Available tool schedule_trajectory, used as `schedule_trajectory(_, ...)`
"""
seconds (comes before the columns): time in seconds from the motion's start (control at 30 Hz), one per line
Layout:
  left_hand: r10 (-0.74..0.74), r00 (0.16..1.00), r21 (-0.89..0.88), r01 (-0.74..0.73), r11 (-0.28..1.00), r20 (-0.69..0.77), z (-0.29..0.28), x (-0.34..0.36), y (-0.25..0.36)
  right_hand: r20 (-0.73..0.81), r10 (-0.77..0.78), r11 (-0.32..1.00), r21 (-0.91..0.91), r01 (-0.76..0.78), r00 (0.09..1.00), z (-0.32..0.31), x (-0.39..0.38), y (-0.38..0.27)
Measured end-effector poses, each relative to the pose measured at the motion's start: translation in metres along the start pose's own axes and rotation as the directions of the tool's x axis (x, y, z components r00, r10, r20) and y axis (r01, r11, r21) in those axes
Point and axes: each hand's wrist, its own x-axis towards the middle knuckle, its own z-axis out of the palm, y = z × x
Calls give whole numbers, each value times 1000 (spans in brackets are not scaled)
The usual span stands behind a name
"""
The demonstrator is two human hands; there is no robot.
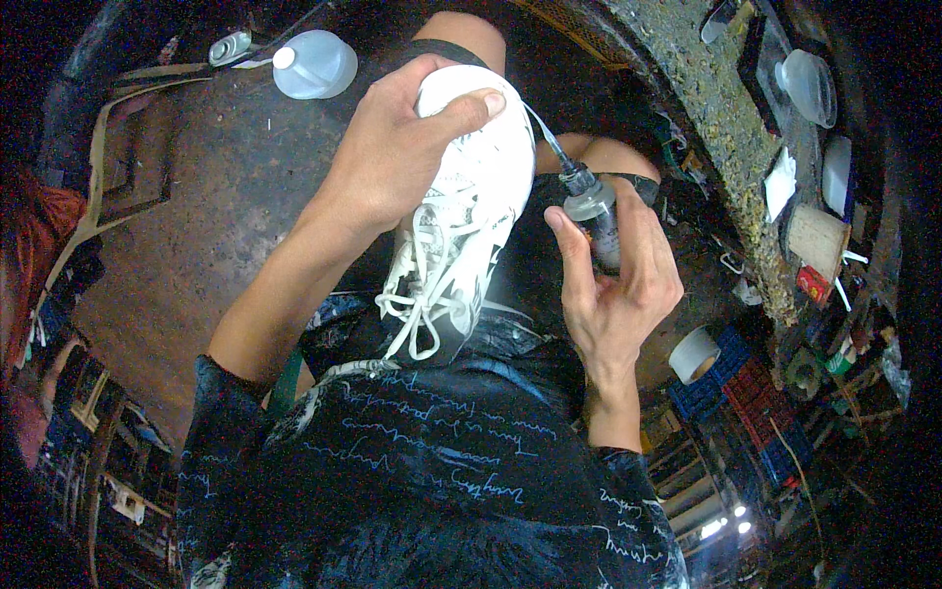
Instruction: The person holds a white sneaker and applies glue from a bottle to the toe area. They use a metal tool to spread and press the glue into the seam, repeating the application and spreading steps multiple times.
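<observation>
A white lace-up sneaker rests over my lap, its toe pointing away from me and its laces tied in a bow. My left hand grips the toe end, with the thumb pressed on top of the white upper. In my right hand is a small clear squeeze bottle with a dark cap and a thin nozzle. The nozzle's tip points up and left, close to the right edge of the sneaker's toe. Whether the tip touches the shoe I cannot tell.
A translucent jug with a white cap stands on the brown floor at the far left. Along the right runs a crusted, worn bench edge bearing a plastic container. Below it are a white tape roll and blue and red crates.
</observation>
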Motion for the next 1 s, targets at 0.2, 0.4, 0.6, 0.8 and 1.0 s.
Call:
schedule_trajectory(0.2,-3,1000,41,4,999,-16,1,-1,2,17,15,1000,-6,-15,1000,-1,1,-1)
schedule_trajectory(0.4,-3,1000,-16,3,1000,10,4,-3,9,6,76,994,73,-76,997,-3,5,-4)
schedule_trajectory(0.6,-17,1000,-125,20,992,24,5,-4,13,2,115,985,127,-115,993,-7,9,-3)
schedule_trajectory(0.8,12,999,-64,-9,998,52,5,-1,13,29,32,996,78,-35,999,-12,16,1)
schedule_trajectory(1.0,24,999,-29,-23,999,43,4,-1,11,47,11,999,29,-13,999,-15,18,3)
